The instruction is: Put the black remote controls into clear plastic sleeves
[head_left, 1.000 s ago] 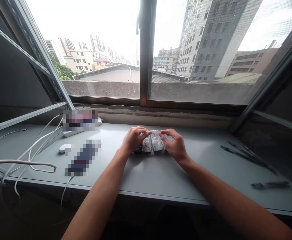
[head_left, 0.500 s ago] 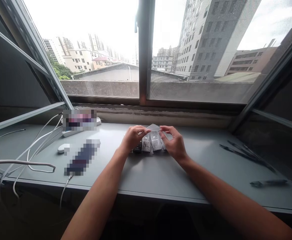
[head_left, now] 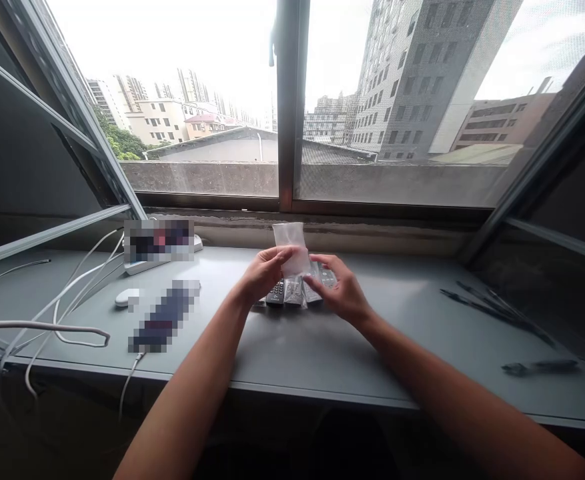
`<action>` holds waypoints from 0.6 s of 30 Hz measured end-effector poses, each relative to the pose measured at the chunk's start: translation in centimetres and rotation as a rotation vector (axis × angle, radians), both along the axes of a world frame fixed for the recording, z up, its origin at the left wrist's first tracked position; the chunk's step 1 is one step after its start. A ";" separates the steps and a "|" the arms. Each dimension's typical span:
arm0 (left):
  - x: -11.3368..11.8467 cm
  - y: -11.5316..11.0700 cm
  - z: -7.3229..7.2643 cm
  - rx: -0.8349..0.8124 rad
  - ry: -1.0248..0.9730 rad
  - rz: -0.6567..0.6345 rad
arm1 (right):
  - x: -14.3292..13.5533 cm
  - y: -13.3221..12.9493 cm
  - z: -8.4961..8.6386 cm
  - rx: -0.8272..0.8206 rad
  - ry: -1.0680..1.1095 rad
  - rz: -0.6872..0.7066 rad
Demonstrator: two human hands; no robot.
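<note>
My left hand (head_left: 267,270) is closed, pinching a translucent plastic bag (head_left: 291,239) between thumb and fingers and holding it upright above the desk. My right hand (head_left: 341,288) is just right of the bag, its thumb and fingers apart, fingertips close to the bag's edge; whether they touch it I cannot tell. Below and behind the hands lie several remote controls in a row. A black remote control (head_left: 275,295) shows its buttons, and beside it is one in a clear wrapper (head_left: 293,293). The right hand partly covers another wrapped remote control (head_left: 314,293).
The grey desk (head_left: 302,353) runs under a window. On the left are a white power strip (head_left: 145,263), a white mouse-like object (head_left: 126,297), a blurred-out phone-shaped thing (head_left: 165,320) and white cables (head_left: 57,325). Dark cables (head_left: 492,310) lie at the right.
The bag, earlier stretched between both hands, now stands upright in my left hand. My right hand has moved slightly left and down, its fingers apart from the bag's corner.
</note>
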State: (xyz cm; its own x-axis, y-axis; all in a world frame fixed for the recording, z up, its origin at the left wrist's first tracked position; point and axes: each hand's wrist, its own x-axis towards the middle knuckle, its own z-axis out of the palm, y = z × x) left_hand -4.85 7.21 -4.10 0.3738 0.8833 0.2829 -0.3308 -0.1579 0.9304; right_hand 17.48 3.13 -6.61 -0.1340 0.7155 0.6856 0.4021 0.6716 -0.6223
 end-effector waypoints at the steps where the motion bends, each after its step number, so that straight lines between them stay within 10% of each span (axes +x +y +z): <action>1: -0.1 -0.2 0.1 -0.036 -0.046 -0.030 | -0.1 -0.1 0.1 0.004 -0.030 0.038; 6: -0.7 -0.4 0.2 -0.079 -0.146 -0.031 | -0.6 -0.6 0.0 -0.009 -0.064 0.181; 13: -1.7 0.9 1.2 -0.025 -0.278 0.298 | -0.2 -0.5 -0.2 -0.157 0.128 0.008; 18: -1.3 0.1 1.3 -0.189 -0.220 0.052 | 0.2 -0.3 0.2 0.035 0.126 -0.116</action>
